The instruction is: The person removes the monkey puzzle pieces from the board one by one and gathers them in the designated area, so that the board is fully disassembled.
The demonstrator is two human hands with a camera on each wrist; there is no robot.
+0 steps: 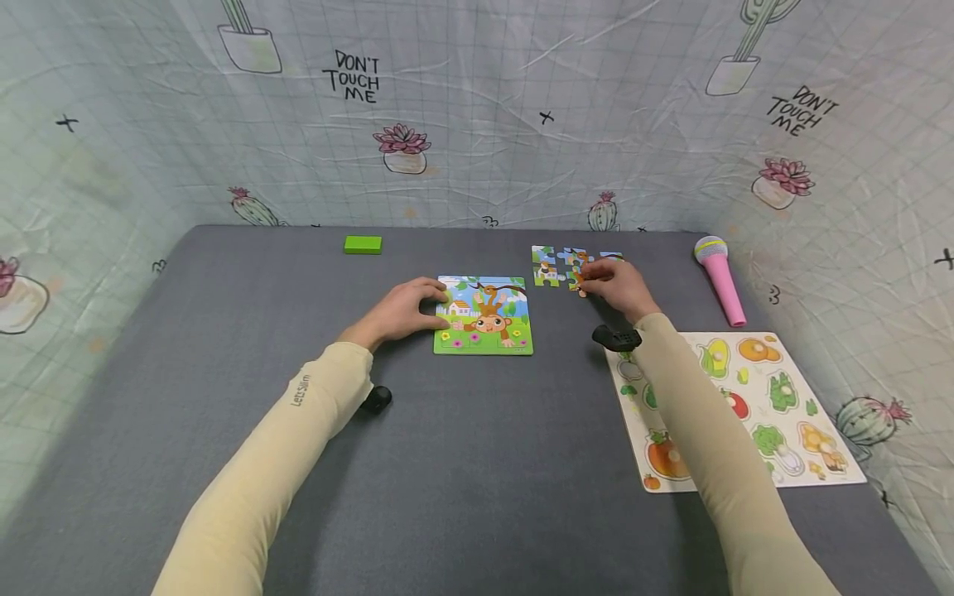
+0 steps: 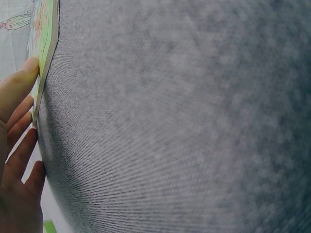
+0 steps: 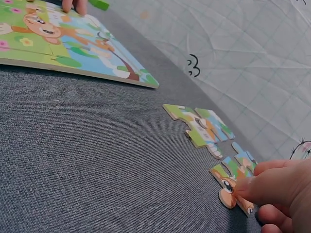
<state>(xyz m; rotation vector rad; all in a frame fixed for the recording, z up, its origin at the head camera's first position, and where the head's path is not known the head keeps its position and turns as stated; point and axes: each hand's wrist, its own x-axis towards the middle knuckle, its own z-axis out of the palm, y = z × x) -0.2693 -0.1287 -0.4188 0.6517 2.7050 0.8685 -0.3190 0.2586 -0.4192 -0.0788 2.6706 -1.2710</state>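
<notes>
The monkey puzzle board [image 1: 484, 319] lies flat on the grey table. My left hand [image 1: 406, 310] rests at its left edge, thumb and fingers spread on the rim; the left wrist view shows the thumb [image 2: 29, 65] touching the board's edge. Beyond the board to the right, loose puzzle pieces [image 1: 546, 266] lie in a group. My right hand [image 1: 617, 285] is over them, and in the right wrist view its thumb and index finger are on a piece with the monkey's eye [image 3: 226, 184]. The fingers partly cover the pieces.
A green block [image 1: 363, 245] sits at the back left. On the right are a pink toy microphone [image 1: 721, 277] and a vegetable puzzle board [image 1: 745, 414], partly under my right forearm. Patterned cloth [image 1: 477, 116] hangs behind the table.
</notes>
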